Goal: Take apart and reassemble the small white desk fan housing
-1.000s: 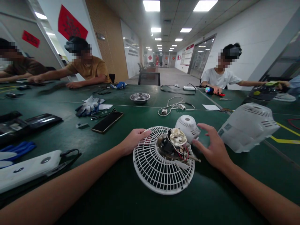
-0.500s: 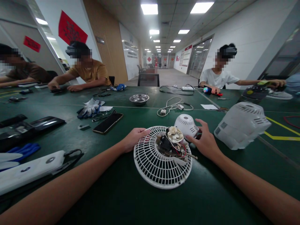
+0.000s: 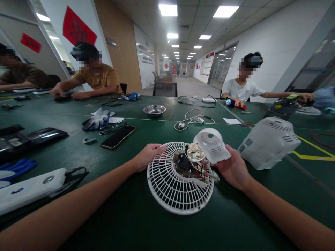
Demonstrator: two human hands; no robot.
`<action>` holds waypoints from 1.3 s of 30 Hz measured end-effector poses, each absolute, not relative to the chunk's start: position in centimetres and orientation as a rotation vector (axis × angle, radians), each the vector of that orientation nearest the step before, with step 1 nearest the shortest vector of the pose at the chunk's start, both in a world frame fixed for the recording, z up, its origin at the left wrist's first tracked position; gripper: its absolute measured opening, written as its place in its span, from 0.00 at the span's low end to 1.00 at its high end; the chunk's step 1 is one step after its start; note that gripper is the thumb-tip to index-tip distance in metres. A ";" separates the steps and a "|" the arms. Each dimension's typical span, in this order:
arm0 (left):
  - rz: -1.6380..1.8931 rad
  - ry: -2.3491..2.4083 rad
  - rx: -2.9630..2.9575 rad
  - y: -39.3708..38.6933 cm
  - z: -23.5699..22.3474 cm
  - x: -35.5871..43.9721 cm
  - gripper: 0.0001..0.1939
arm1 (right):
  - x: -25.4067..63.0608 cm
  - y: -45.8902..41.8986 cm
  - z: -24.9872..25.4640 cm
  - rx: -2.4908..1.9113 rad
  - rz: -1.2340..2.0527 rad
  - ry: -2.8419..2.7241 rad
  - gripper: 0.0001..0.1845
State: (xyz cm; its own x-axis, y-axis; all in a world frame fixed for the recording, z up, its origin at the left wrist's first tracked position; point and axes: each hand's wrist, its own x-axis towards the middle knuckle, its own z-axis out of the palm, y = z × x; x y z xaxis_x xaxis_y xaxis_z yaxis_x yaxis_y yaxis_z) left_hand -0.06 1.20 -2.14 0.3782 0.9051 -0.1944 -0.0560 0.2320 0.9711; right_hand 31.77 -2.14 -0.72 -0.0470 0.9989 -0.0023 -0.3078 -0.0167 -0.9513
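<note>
With our left hand (image 3: 148, 157) we pinch the left edge of the round white grille (image 3: 167, 188), which is in front of us over the green surface (image 3: 125, 216). The motor (image 3: 187, 164) with its wires sits on the grille. Our right hand (image 3: 235, 170) pinches the white cover (image 3: 213, 148) and holds it tilted just beside the motor; whether they touch, we cannot tell. The frosted housing (image 3: 269, 143) stands farther right, the phone (image 3: 118, 137) lies left.

Red poster (image 3: 79, 26), wall lettering (image 3: 144, 53), label (image 3: 248, 142) on white housing (image 3: 272, 143), none legible
</note>
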 end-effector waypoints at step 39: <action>0.820 0.939 1.156 1.3 -2.4 -0.2 0.17 | 32.6 -1.6 -1.4 -1.005 1.206 -1.302 0.23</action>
